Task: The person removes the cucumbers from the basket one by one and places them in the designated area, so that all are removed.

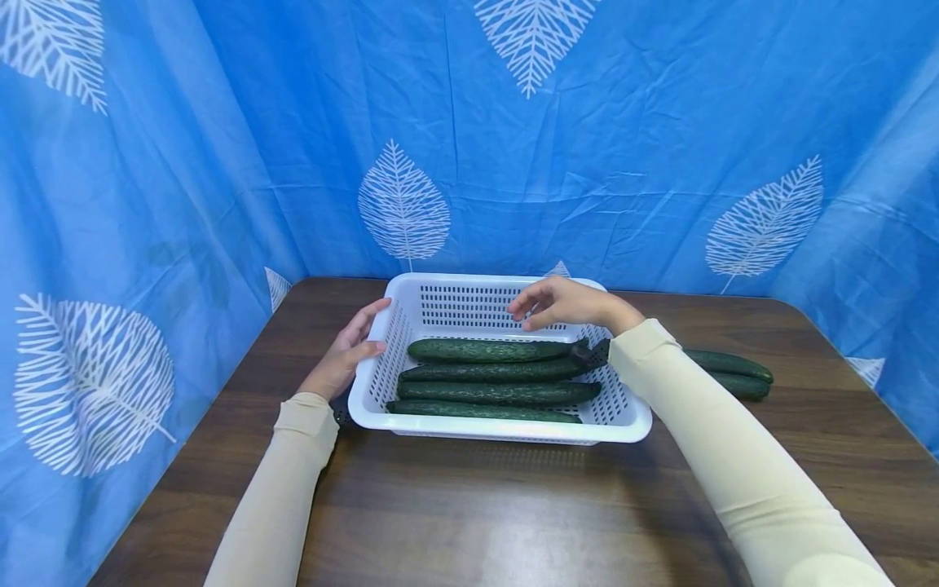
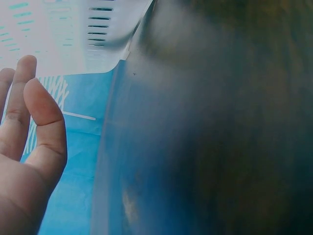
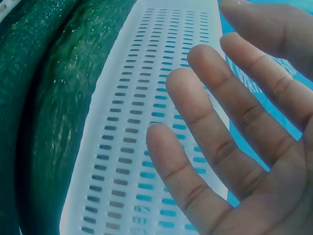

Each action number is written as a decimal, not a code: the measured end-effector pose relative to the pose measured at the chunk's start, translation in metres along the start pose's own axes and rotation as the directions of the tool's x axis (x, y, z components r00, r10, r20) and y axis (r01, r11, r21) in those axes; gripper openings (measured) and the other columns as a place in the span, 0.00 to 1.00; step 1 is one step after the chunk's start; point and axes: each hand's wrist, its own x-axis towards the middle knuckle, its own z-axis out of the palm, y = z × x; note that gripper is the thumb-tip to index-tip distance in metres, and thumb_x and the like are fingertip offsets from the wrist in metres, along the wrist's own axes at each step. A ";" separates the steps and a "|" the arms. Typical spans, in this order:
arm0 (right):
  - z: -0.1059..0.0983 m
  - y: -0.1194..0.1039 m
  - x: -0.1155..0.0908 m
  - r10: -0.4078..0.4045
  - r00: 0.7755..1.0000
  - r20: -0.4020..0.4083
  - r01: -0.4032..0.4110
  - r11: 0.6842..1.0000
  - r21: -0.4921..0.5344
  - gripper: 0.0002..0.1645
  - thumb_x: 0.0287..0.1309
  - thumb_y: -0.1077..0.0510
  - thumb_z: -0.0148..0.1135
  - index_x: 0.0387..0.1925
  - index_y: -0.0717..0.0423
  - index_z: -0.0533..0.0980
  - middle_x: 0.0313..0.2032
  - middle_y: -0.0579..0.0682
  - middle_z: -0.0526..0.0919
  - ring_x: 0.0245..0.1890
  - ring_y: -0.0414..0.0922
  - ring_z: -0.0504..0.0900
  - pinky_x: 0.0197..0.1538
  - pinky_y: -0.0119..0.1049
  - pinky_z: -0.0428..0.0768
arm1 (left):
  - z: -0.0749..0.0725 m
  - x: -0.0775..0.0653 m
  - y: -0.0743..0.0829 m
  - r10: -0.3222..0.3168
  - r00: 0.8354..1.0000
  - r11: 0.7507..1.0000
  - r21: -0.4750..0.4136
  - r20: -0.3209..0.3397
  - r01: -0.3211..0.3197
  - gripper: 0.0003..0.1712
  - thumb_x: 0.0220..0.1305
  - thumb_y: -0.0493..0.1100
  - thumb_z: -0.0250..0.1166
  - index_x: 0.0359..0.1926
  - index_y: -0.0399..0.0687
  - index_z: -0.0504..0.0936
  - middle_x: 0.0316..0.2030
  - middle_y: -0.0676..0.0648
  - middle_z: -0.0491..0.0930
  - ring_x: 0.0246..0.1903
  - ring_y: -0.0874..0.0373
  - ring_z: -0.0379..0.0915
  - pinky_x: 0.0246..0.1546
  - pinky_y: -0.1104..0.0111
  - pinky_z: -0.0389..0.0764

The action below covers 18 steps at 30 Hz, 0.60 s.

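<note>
apparently, loading is in hand: in the head view, four cucumbers (image 1: 499, 393) lie in the white basket (image 1: 499, 429), two more cucumbers (image 1: 734, 364) on the desk (image 1: 469, 522); the left hand (image 1: 343, 352) touches the basket, the right hand (image 1: 572, 304) hovers above. left wrist: left fingers (image 2: 22, 93) nearly straight. right wrist: right fingers (image 3: 196, 105) spread, empty; the next move likely calls for gripping another cucumber.

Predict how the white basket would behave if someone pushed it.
The white basket would probably slide rather than tip, being wide and low. Its thin, slotted walls suggest light plastic that may flex slightly. The four cucumbers inside likely add weight and, being rounded, may roll.
</note>
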 end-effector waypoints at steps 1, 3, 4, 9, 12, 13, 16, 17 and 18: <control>0.001 0.000 0.002 0.000 1.000 0.001 0.000 1.000 0.003 0.24 0.70 0.67 0.67 0.63 0.74 0.77 0.59 0.70 0.83 0.60 0.58 0.83 0.60 0.44 0.84 | 0.000 0.000 0.000 -0.003 1.000 1.000 0.001 -0.001 0.003 0.48 0.71 0.44 0.57 0.87 0.53 0.48 0.85 0.40 0.51 0.79 0.33 0.53 0.73 0.28 0.60; 0.002 0.001 0.005 -0.002 1.000 0.004 0.002 1.000 0.011 0.24 0.70 0.67 0.67 0.63 0.74 0.77 0.59 0.70 0.83 0.60 0.59 0.83 0.60 0.44 0.84 | 0.000 0.000 0.000 -0.008 1.000 1.000 -0.001 -0.002 0.008 0.48 0.71 0.44 0.57 0.87 0.53 0.48 0.85 0.39 0.52 0.79 0.33 0.53 0.73 0.27 0.59; 0.003 0.001 0.006 -0.001 1.000 0.006 0.001 1.000 0.022 0.24 0.70 0.67 0.67 0.64 0.74 0.77 0.60 0.70 0.83 0.60 0.59 0.83 0.61 0.44 0.84 | 0.000 0.001 0.000 -0.010 1.000 1.000 -0.001 -0.001 0.010 0.47 0.71 0.44 0.57 0.87 0.53 0.49 0.85 0.39 0.52 0.79 0.33 0.52 0.73 0.27 0.59; 0.006 0.004 0.013 -0.006 1.000 0.013 0.005 0.999 0.038 0.24 0.70 0.66 0.67 0.63 0.74 0.77 0.59 0.68 0.84 0.60 0.59 0.83 0.61 0.44 0.83 | -0.001 0.001 0.000 -0.014 1.000 1.000 0.000 0.001 0.014 0.47 0.71 0.44 0.56 0.87 0.53 0.49 0.84 0.38 0.52 0.79 0.33 0.52 0.73 0.27 0.58; 0.007 0.004 0.016 0.006 1.000 0.018 -0.007 0.999 0.042 0.24 0.70 0.66 0.67 0.63 0.75 0.77 0.58 0.67 0.85 0.59 0.57 0.83 0.61 0.47 0.83 | -0.001 0.002 0.000 -0.012 1.000 1.000 0.000 0.002 0.012 0.47 0.72 0.44 0.56 0.87 0.54 0.50 0.85 0.39 0.52 0.80 0.33 0.52 0.73 0.26 0.58; 0.007 0.003 0.017 0.012 1.000 0.023 -0.013 0.999 0.041 0.24 0.70 0.66 0.67 0.63 0.75 0.77 0.58 0.67 0.85 0.58 0.56 0.84 0.61 0.48 0.83 | -0.001 0.001 0.000 -0.011 1.000 1.000 0.000 0.002 0.011 0.46 0.72 0.45 0.56 0.87 0.54 0.50 0.84 0.39 0.52 0.80 0.33 0.52 0.73 0.26 0.58; 0.006 0.002 0.020 0.038 0.999 0.036 -0.040 0.998 0.045 0.24 0.70 0.66 0.67 0.64 0.74 0.77 0.57 0.67 0.85 0.54 0.51 0.84 0.60 0.51 0.84 | -0.001 0.001 0.000 -0.004 1.000 1.000 -0.003 0.005 0.004 0.47 0.71 0.44 0.56 0.87 0.53 0.50 0.84 0.38 0.53 0.79 0.32 0.52 0.73 0.26 0.58; 0.005 0.002 0.021 0.046 0.998 0.042 -0.047 0.998 0.046 0.25 0.70 0.66 0.67 0.64 0.74 0.77 0.56 0.67 0.85 0.53 0.50 0.84 0.58 0.51 0.84 | -0.001 0.001 0.000 -0.002 1.000 1.000 -0.004 0.006 0.002 0.47 0.71 0.44 0.56 0.87 0.52 0.50 0.84 0.37 0.53 0.79 0.32 0.53 0.73 0.26 0.58; 0.005 0.001 0.023 0.054 0.997 0.048 -0.056 0.997 0.048 0.25 0.70 0.66 0.67 0.64 0.74 0.77 0.56 0.66 0.85 0.51 0.48 0.84 0.57 0.50 0.85 | -0.001 0.001 0.000 0.000 1.000 1.000 -0.006 0.006 0.000 0.47 0.71 0.44 0.56 0.87 0.52 0.50 0.84 0.36 0.53 0.79 0.32 0.53 0.72 0.26 0.59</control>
